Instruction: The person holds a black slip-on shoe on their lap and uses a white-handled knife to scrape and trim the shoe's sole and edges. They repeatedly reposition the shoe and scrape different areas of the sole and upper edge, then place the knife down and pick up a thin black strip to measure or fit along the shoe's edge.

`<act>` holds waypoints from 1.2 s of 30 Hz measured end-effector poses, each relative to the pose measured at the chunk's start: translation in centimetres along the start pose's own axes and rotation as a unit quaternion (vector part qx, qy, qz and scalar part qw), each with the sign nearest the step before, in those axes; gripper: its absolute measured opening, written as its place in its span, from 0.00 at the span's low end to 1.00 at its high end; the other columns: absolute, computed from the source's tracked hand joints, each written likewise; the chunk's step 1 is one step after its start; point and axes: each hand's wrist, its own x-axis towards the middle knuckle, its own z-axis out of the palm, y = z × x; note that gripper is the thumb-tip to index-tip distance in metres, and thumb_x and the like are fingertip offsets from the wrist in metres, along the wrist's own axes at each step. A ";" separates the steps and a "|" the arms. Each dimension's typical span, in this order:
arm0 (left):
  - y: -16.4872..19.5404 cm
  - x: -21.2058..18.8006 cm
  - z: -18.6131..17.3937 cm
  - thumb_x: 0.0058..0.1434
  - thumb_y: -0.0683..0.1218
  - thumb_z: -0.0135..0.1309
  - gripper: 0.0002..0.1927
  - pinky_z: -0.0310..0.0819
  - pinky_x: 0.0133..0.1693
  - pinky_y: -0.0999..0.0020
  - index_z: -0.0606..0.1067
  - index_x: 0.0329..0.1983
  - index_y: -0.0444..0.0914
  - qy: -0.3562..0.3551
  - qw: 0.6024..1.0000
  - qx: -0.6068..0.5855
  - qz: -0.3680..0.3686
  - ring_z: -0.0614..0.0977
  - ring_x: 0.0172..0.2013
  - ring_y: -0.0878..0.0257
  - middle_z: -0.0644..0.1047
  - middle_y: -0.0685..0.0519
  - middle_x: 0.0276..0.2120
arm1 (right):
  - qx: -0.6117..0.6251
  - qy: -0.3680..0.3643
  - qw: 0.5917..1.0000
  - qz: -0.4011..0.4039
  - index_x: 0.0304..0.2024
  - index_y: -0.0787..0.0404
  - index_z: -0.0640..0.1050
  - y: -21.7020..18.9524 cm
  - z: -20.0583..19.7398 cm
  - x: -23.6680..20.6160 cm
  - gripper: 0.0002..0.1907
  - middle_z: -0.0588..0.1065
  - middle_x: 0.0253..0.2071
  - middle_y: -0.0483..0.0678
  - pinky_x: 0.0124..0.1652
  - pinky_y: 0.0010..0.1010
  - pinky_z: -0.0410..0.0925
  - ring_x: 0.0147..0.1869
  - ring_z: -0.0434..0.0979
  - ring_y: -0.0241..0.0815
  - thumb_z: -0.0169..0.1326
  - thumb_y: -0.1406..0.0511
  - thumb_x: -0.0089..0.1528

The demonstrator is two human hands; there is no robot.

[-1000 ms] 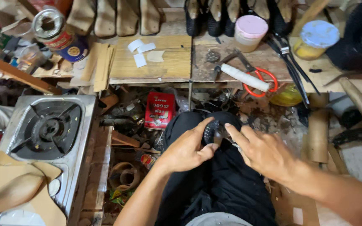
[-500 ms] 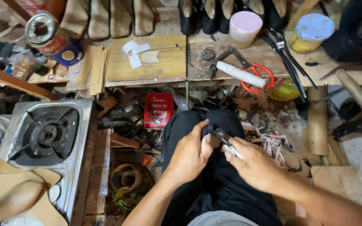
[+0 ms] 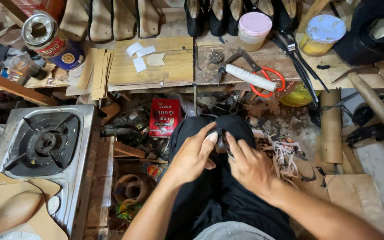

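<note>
Both hands meet over the knee (image 3: 210, 126), in front of the red tin (image 3: 164, 117). Left hand (image 3: 195, 155) and right hand (image 3: 247, 165) each pinch a small dark piece (image 3: 221, 134) between fingertips; its long axis can't be told.

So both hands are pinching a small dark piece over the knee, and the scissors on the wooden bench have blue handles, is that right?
Not quite. The head view shows the scissors with orange-red handles, not blue. The rest holds: left hand and right hand pinch a small dark piece over the knee, scissors on the wooden bench.
</note>
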 end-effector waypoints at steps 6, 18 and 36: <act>-1.3 -0.6 1.6 0.71 0.45 0.43 0.19 0.75 0.39 0.50 0.71 0.61 0.31 0.151 0.952 0.184 0.192 0.83 0.36 0.37 0.80 0.32 0.33 | 0.119 -0.089 0.985 0.090 0.66 0.63 0.68 -1.3 -2.3 0.4 0.32 0.74 0.36 0.55 0.31 0.46 0.70 0.32 0.78 0.59 0.57 0.68 0.59; -1.5 -1.3 1.2 0.69 0.50 0.40 0.22 0.76 0.31 0.53 0.70 0.62 0.39 0.093 0.992 0.081 0.033 0.85 0.24 0.42 0.79 0.38 0.23 | 0.082 -0.024 0.996 0.014 0.66 0.69 0.65 -1.6 -0.5 -0.7 0.36 0.72 0.39 0.59 0.30 0.45 0.73 0.31 0.78 0.60 0.55 0.71 0.55; -2.8 -3.0 1.9 0.69 0.48 0.45 0.19 0.76 0.37 0.50 0.73 0.61 0.39 0.141 0.978 0.140 0.058 0.84 0.31 0.41 0.81 0.37 0.29 | 0.092 -0.037 0.994 0.041 0.66 0.66 0.65 -3.4 0.4 -3.0 0.35 0.73 0.37 0.57 0.30 0.43 0.72 0.31 0.79 0.57 0.56 0.69 0.56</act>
